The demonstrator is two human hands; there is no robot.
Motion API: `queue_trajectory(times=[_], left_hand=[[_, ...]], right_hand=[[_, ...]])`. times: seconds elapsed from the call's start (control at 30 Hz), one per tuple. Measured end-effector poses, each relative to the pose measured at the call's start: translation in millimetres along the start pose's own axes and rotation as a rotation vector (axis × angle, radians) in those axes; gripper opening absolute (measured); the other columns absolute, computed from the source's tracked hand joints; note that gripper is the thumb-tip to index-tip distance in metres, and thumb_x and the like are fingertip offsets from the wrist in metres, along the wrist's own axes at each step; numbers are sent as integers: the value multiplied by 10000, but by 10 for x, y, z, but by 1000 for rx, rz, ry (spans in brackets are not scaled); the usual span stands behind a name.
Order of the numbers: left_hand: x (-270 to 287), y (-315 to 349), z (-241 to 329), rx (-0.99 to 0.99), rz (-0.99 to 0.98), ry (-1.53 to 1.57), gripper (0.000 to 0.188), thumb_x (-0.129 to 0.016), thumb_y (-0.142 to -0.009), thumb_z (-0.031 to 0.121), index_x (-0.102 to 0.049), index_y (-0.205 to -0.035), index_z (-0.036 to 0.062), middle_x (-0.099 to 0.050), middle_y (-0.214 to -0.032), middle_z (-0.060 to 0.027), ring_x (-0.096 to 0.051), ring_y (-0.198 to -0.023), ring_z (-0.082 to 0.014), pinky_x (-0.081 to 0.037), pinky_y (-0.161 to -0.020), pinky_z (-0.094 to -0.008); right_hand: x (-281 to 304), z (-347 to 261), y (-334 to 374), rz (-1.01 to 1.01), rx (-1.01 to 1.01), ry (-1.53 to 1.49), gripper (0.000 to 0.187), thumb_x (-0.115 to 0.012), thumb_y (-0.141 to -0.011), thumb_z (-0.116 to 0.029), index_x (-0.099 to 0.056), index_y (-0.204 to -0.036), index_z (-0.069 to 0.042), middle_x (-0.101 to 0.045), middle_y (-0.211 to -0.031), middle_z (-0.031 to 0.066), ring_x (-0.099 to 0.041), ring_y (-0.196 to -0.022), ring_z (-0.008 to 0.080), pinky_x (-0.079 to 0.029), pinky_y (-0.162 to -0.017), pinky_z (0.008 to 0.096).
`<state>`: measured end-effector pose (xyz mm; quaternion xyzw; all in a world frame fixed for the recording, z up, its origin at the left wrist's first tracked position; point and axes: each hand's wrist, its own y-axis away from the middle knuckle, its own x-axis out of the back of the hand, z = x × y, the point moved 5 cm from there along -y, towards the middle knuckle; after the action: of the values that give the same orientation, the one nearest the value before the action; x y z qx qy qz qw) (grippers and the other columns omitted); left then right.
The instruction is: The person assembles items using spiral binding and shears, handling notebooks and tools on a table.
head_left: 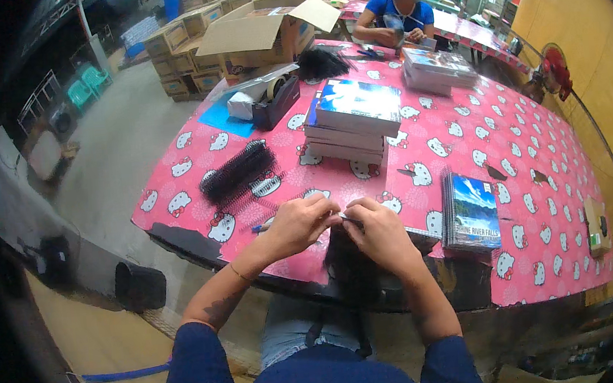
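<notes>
Close together at the table's near edge, my left hand (303,224) and my right hand (383,237) are both closed, fingertips pinched. A small whitish piece (343,216) shows between the fingertips, too small to name. Under the hands hangs a dark, blurred mass (352,263) that I cannot make out. Black spiral binding wires (240,173) lie in a bundle beyond my left hand, with a few loose ones nearer. Ahead stands a stack of unbound printed book blocks (357,108) with glossy blue covers. Right of my right hand lies a pile of wire-bound notebooks (474,211) with a landscape cover.
The table wears a pink cat-patterned cover (419,161). A tape dispenser (276,102) sits at the back left, by an open carton (266,43). More black wires (323,62) and a book stack (439,69) lie farther off. A co-worker (397,15) sits across; a fan (555,71) stands right.
</notes>
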<state>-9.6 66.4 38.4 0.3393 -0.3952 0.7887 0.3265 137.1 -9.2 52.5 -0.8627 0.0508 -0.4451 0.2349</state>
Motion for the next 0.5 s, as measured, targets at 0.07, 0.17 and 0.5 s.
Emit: queue_trajectory(times=[0.07, 0.17, 0.5], left_hand=[[3, -12, 26, -29, 12, 53, 313, -659, -930, 277, -604, -1196, 121, -598, -920, -130, -637, -852, -345, -510, -724, -443], [80, -65, -41, -13, -30, 206, 274, -639, -947, 275, -619, -1153, 96, -609, -918, -110, -645, -809, -353, -508, -729, -453], [8, -113, 3, -116, -40, -74, 286, -660, -918, 330, -639, -1077, 94, -606, -956, -110, -631, -740, -336, -500, -621, -436]], right_hand=[[-6, 38, -18, -70, -15, -21, 189, -646, -890, -142, -653, -1024, -9, -651, -1034, 157, -661, -896, 367, -542, -774, 458], [6, 69, 17, -17, 9, -53, 197, -645, -891, -142, -655, -1031, -3, -652, -1032, 149, -661, -887, 369, -541, -776, 460], [121, 110, 162, -71, -106, 198, 168, -617, -929, -234, -685, -1048, -137, -672, -963, 88, -673, -818, 324, -534, -685, 436]])
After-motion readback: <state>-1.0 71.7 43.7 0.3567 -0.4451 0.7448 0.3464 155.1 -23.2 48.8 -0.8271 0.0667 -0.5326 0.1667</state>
